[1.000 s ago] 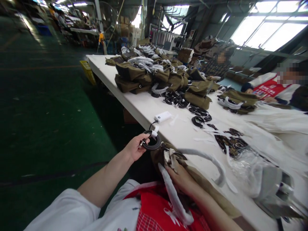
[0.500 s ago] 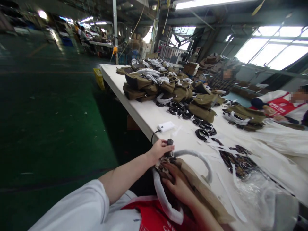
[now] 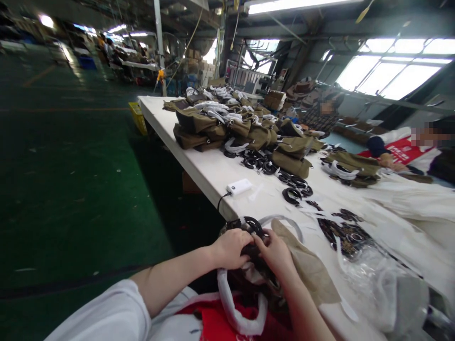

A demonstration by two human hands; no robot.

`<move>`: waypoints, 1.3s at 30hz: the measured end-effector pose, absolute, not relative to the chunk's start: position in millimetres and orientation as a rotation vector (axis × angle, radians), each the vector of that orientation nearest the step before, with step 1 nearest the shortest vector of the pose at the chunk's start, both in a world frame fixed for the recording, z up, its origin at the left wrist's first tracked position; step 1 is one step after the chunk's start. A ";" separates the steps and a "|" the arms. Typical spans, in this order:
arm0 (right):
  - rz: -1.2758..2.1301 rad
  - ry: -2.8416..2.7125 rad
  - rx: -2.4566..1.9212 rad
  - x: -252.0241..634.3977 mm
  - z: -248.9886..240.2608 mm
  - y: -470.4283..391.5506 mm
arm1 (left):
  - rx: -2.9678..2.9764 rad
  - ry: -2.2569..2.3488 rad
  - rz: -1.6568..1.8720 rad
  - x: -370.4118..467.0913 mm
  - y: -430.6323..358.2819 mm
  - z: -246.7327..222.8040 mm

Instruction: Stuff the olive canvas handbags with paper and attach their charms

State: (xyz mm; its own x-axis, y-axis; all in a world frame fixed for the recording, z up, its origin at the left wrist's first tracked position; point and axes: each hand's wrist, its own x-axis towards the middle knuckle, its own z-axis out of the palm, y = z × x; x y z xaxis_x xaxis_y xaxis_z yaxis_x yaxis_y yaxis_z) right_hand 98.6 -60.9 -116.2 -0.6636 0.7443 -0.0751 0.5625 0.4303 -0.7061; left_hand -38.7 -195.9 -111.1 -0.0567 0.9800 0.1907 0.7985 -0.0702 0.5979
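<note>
A khaki bag (image 3: 305, 260) rests at the near edge of the table, leaning toward my body. One of its handles, wrapped in white (image 3: 231, 303), hangs over my red apron, and the other wrapped handle (image 3: 295, 226) arches on the far side. At the bag's opening, a coiled black strap (image 3: 253, 222) shows above my fingers. My left hand (image 3: 231, 248) is closed on the coil from the left. From the right, my right hand (image 3: 279, 253) pinches it, thumb close to the left fingers. The fingertips partly hide what lies between them.
On the white table (image 3: 199, 166) lie a white power bank (image 3: 239, 186) with a black cable, coiled black straps (image 3: 293, 194) and a clear plastic bag (image 3: 373, 279). Khaki bags (image 3: 199, 125) are piled further back. A co-worker's hands (image 3: 393, 163) are at the far right.
My right hand has come up from lying on the bag to the coil. My left hand, earlier raised with a small dark piece, is lower beside it. The view has shifted slightly.
</note>
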 end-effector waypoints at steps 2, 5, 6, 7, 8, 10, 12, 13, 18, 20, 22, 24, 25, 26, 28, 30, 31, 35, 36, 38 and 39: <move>1.157 -2.488 -1.127 97.8 -119.1 -56.4 | 2.010 1.863 0.829 -34.2 -202.8 -108.8; 1.298 -2.388 -1.016 100.9 -123.2 -52.7 | 2.102 1.881 0.755 -31.6 -213.4 -106.0; 1.326 -2.344 -0.988 102.2 -123.8 -52.5 | 2.133 1.894 0.688 -31.9 -216.2 -105.7; 1.358 -2.303 -0.968 103.4 -124.0 -52.9 | 2.165 1.906 0.611 -32.5 -218.3 -105.9; 1.404 -2.267 -0.955 104.1 -123.8 -53.9 | 2.198 1.909 0.533 -33.1 -219.6 -106.7; 1.531 -2.205 -0.934 103.8 -123.2 -57.9 | 2.265 1.901 0.415 -33.7 -219.8 -110.5; 1.677 -2.146 -0.888 101.6 -123.8 -64.3 | 2.321 1.881 0.364 -32.9 -217.6 -116.1; 1.724 -2.124 -0.864 100.2 -125.0 -68.0 | 2.344 1.869 0.360 -32.1 -215.9 -119.0; 1.523 -2.298 -0.831 98.4 -137.6 -78.6 | 2.342 1.907 0.317 -31.3 -214.2 -124.8; 1.382 -2.387 -0.859 102.6 -140.9 -74.9 | 2.361 1.874 0.274 -35.4 -220.8 -122.1; 1.328 -2.417 -0.862 109.2 -140.6 -67.5 | 2.407 1.819 0.288 -41.7 -231.3 -118.3; 1.404 -2.417 -0.852 117.2 -137.7 -59.3 | 2.415 1.782 0.333 -48.3 -242.6 -115.0; 1.495 -2.403 -0.857 121.3 -136.1 -55.6 | 2.397 1.773 0.348 -51.0 -247.6 -113.9; 1.606 -2.371 -0.882 125.3 -134.8 -52.6 | 2.375 1.765 0.357 -53.1 -251.8 -113.2; 1.813 -2.243 -1.009 132.4 -134.2 -48.6 | 2.342 1.740 0.374 -54.6 -257.3 -112.8; 1.963 -2.026 -1.170 137.0 -136.3 -46.6 | 2.299 1.751 0.426 -53.2 -259.6 -113.2; 2.016 -1.905 -1.217 138.1 -138.0 -45.8 | 2.268 1.775 0.458 -51.7 -260.0 -113.5; 2.147 -1.552 -1.089 136.5 -144.2 -41.0 | 2.223 1.855 0.456 -46.4 -259.0 -113.2; 2.142 -1.506 -1.056 135.6 -145.2 -39.4 | 2.245 1.842 0.428 -45.9 -258.2 -112.7; 2.129 -1.463 -1.024 134.4 -146.6 -36.5 | 2.291 1.809 0.395 -46.4 -255.6 -111.6; 2.121 -1.472 -1.016 134.2 -147.1 -35.4 | 2.308 1.795 0.396 -47.2 -253.7 -111.1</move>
